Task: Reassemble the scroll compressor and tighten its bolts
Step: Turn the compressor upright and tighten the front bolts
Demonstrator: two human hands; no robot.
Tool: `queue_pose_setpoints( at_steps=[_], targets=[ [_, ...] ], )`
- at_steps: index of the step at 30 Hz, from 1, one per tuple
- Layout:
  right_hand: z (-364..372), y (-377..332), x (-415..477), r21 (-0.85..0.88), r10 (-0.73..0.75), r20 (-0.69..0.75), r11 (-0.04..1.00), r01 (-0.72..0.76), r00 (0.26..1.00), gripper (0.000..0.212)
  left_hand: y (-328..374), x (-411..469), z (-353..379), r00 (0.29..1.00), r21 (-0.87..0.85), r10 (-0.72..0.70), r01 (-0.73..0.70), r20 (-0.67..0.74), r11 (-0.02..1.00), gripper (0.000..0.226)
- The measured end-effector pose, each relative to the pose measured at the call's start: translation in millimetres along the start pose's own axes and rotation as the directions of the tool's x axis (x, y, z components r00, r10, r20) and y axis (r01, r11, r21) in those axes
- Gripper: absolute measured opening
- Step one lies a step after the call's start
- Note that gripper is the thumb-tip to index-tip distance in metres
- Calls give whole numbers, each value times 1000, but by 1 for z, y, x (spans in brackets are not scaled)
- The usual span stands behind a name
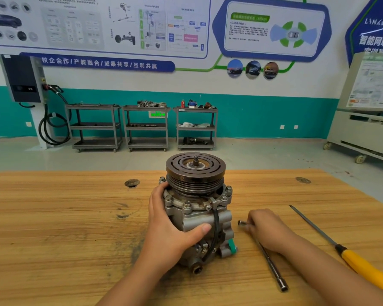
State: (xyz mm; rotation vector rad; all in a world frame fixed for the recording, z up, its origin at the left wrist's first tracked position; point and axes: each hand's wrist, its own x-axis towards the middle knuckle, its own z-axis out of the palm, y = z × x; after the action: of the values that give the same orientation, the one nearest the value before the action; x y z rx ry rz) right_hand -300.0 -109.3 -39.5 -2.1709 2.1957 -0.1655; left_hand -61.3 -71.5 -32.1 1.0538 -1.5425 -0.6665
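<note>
Grainy wood table [53,217]. Cast grey compressor [194,217] upright at centre, dark grooved pulley [195,171] on top; left hand [170,226] wraps body. Yellow-handled screwdriver [358,263] at right. Right hand [268,228] curled round thin steel wrench [272,266]. Hex bolts [187,205] ring flange.

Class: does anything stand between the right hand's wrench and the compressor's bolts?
Nothing visible does. The right hand grips the wrench beside the compressor, with bare table between. The left hand holds the compressor's other side; the screwdriver lies further right.
</note>
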Motion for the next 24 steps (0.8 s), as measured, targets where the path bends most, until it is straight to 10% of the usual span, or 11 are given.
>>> queue_pose_setpoints(
  at_steps=[11, 16, 24],
  targets=[
    [-103, -4, -39, 590, -145, -311, 745, 310, 939, 19, 11, -7, -16, 999, -110, -48, 50, 19, 993, 104],
    [-172, -29, -61, 560, -216, -569, 604, 567, 793, 27, 47, 3, -29, 927, 41, 249, -248, -281, 968, 18],
    [-197, -75, -54, 281, -428, -585, 690, 666, 690, 14, 131, 60, -15, 920, 435, 183, -330, 346, 838, 14]
  ],
)
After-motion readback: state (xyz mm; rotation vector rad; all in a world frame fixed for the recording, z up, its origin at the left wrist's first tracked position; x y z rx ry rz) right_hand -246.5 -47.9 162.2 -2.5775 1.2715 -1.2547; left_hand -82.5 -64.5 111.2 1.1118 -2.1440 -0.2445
